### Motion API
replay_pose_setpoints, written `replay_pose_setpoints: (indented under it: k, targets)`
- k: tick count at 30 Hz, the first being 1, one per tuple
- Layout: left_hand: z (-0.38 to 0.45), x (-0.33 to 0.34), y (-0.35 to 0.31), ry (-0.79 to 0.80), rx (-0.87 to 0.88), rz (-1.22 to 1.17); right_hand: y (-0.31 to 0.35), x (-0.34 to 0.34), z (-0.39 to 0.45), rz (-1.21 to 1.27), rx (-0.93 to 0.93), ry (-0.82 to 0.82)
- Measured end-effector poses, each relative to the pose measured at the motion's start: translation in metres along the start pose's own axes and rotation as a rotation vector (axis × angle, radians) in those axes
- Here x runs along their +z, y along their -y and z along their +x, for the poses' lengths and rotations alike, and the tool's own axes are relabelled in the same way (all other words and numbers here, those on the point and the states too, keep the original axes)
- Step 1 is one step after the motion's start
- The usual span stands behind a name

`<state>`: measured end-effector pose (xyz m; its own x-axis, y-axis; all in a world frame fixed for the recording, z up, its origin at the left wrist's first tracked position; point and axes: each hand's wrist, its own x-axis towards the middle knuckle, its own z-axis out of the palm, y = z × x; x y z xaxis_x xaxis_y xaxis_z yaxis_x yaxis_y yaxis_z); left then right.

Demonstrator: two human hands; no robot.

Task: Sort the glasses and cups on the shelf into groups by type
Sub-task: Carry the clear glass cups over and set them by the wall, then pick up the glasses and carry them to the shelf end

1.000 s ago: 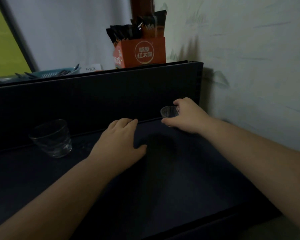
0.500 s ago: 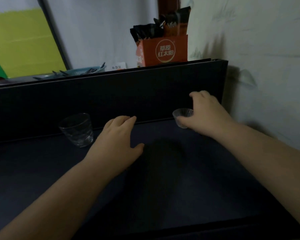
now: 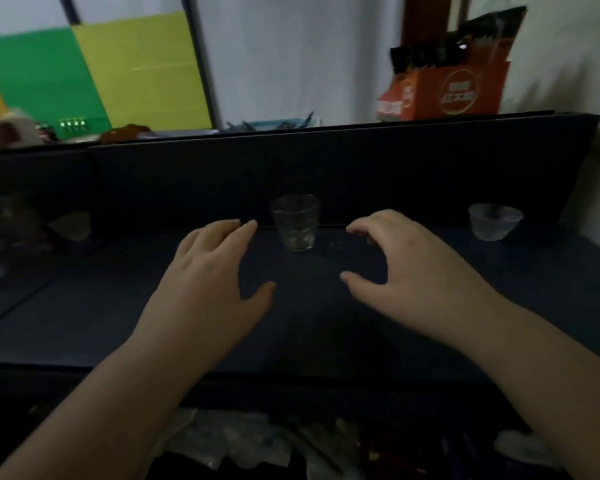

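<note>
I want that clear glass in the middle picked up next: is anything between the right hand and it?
Nothing visible. The right hand hovers open just right of the glass, with only bare dark shelf between them. The small plastic cup stands farther right, out of the way.

A dim home or pantry corner is suggested by a dark shelf (image 3: 326,306), a sachet box (image 3: 447,95) and a cutlery basket (image 3: 271,125)

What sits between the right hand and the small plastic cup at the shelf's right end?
Nothing: in the head view, only bare dark shelf separates the right hand from the small plastic cup.
</note>
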<state>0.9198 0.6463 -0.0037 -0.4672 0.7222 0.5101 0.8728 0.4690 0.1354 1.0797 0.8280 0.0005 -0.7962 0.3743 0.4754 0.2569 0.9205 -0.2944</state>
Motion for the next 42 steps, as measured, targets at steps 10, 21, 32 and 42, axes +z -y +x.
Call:
replay_pose_setpoints:
  k: [10, 21, 32, 42]
  targets:
    - [-0.153, -0.111, 0.188, -0.087, -0.309, 0.056, 0.209, 0.085, 0.014, 0.182, -0.168, 0.036]
    - [-0.232, -0.158, 0.325, -0.147, -0.503, 0.079, 0.372, 0.186, 0.062, 0.286, -0.335, 0.152]
    - [-0.251, -0.2, 0.459, -0.213, -0.685, 0.212, 0.519, 0.292, 0.167, 0.413, -0.536, 0.149]
    - [-0.251, -0.214, 0.601, -0.201, -0.665, 0.201, 0.617, 0.367, 0.214, 0.392, -0.498, 0.181]
